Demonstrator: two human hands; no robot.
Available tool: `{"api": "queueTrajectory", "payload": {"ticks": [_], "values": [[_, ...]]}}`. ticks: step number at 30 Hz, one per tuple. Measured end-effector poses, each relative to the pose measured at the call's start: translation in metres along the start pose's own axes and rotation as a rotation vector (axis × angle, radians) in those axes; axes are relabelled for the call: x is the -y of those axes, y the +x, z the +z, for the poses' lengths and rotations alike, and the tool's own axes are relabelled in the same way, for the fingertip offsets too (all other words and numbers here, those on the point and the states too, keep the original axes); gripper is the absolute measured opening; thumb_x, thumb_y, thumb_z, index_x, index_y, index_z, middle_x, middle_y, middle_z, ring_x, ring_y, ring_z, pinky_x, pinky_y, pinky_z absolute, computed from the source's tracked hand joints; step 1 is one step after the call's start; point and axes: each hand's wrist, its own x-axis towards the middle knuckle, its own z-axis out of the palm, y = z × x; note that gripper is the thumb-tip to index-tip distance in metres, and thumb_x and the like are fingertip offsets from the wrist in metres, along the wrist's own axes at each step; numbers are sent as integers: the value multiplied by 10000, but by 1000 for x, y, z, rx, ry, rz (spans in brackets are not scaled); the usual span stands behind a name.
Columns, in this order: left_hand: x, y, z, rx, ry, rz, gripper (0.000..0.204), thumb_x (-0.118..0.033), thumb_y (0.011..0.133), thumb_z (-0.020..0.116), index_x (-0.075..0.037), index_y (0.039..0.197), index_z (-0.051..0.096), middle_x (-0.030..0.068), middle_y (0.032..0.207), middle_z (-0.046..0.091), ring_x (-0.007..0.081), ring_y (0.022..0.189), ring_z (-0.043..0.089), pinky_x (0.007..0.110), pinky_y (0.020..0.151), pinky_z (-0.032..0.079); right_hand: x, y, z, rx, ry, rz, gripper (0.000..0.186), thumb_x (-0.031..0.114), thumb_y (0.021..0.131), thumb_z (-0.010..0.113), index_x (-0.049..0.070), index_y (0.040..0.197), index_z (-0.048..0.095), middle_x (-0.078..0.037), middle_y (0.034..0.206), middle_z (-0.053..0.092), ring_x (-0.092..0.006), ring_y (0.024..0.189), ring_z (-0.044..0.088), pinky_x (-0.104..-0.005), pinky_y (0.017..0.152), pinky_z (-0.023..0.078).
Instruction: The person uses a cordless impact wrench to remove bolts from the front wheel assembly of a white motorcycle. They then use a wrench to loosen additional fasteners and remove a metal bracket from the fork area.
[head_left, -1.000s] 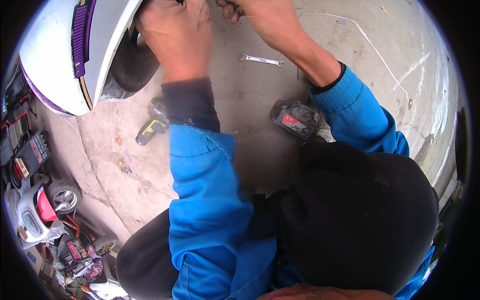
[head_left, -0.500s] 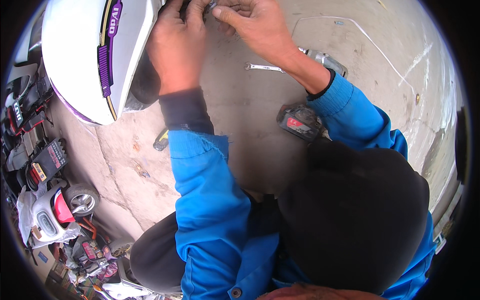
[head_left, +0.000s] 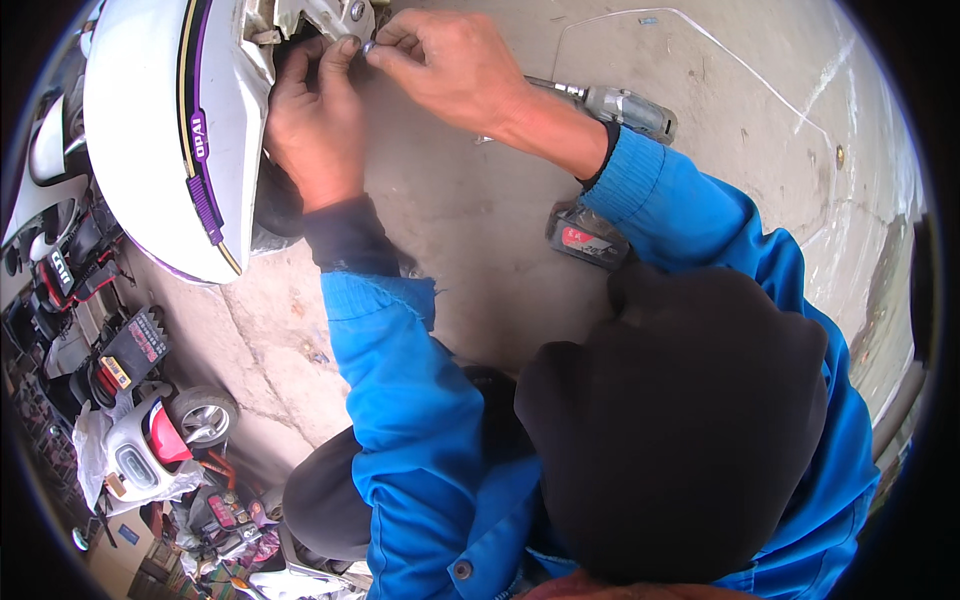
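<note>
At the upper left stands the white rounded body panel [head_left: 160, 130] of a scooter, with a purple and gold stripe. Against its rough far edge is my left hand [head_left: 318, 135], thumb and fingers curled at the opening. What its fingertips grip is hidden by the panel and the fingers. Just to the right, my right hand [head_left: 450, 70] pinches a small metal bolt [head_left: 369, 47] between thumb and fingers. The bolt is close to the left thumb tip. A larger round fastener [head_left: 356, 11] shows on the scooter part above.
On the concrete floor [head_left: 470, 240], a power tool [head_left: 630, 112] with a long socket lies beyond my right forearm. A black and red battery pack [head_left: 585, 238] is nearer; my sleeve hides whether they join. Several parked scooters [head_left: 150, 450] line the left side. White cord [head_left: 720, 55] runs across the floor.
My view has shifted, bringing the hands and scooter edge lower in the picture. The bolt now shows plainly in my right fingers. My right forearm now covers most of the wrench on the floor.
</note>
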Motion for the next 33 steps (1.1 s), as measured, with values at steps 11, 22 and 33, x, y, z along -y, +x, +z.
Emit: {"api": "queueTrajectory", "payload": {"ticks": [11,22,33], "values": [[1,-2,6,-56,-135,-9,226,-244,888,799,-38,969,751,115,855,769,197,736,680,311,732,544,0,6,-4,169,297,274,261,213,916,718,-45,886,728,-139,683,686,-250,603,664,-380,601,532],[-8,-5,5,-68,-319,-65,207,-101,886,820,58,988,735,47,903,732,106,810,612,252,794,517,3,1,12,151,664,572,246,171,979,668,-60,927,732,-82,758,700,-140,610,651,-301,565,522],[-6,-4,6,-53,-343,-72,164,-91,880,819,37,953,746,32,852,732,90,774,610,239,763,511,-9,7,23,188,1036,756,340,235,1082,539,-9,881,665,-67,719,646,-152,567,581,-290,518,463]]}}
